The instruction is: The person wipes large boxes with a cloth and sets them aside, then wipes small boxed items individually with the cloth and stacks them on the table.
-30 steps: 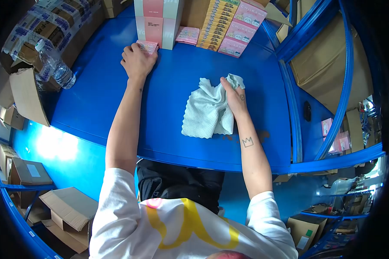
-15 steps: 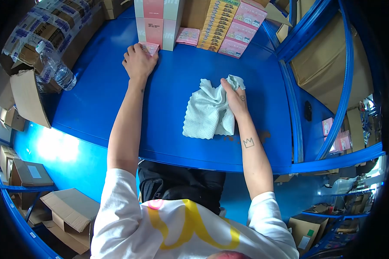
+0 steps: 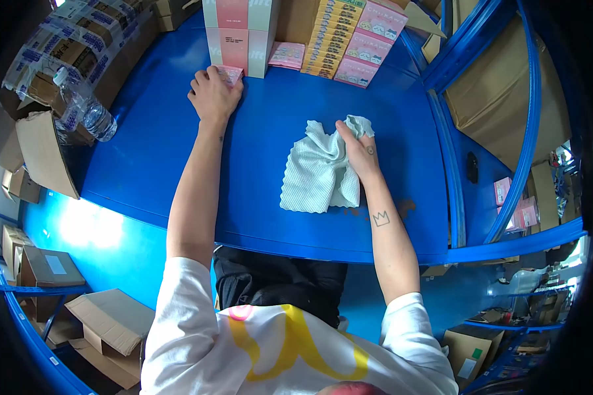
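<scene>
While the right hand (image 3: 361, 153) has a grip on the pale cloth (image 3: 313, 176), most of that cloth spreads out to the left of the thumb, so it's basically held by its right side. It lies crumpled on the blue tabletop (image 3: 257, 151), its longer direction running roughly from the near edge toward the boxes, scalloped hem nearest the person. Thumb's on top with fabric bunched against it; the other fingers are mostly tucked out of sight. Left hand (image 3: 215, 96) is well apart, farther up and to the left, fingers bent over a pink packet (image 3: 232, 76) sitting right at the foot of the pink-and-mint boxes (image 3: 235, 47). Can't tell if those fingers are actually pinching it or just resting there. Right hand's clearly the nearer one to the cloth, left to the packet.
</scene>
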Demonstrator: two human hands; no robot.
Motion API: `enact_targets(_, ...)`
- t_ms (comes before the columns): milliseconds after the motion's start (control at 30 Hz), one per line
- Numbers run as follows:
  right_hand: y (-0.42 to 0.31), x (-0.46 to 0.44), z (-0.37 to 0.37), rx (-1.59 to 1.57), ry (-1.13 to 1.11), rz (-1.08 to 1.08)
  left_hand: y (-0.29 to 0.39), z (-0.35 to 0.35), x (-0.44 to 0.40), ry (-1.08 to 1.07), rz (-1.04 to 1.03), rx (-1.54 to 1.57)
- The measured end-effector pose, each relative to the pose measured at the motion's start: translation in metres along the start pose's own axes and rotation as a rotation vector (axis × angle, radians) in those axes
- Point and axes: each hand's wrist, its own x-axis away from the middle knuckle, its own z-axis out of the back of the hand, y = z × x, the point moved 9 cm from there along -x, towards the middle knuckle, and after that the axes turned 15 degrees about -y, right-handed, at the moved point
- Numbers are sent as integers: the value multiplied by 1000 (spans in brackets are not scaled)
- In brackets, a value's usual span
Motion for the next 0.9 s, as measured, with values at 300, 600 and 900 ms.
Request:
enact_targets(300, 0, 1, 0, 40, 21, -39, 1, 0, -1, 10, 0, 1)
enact_targets(600, 2, -3, -1, 36, 10, 11, 4, 2, -1, -9, 15, 7)
enact_targets(900, 5, -5, 0, 58, 4, 20, 3, -3, -3, -40, 12, 23)
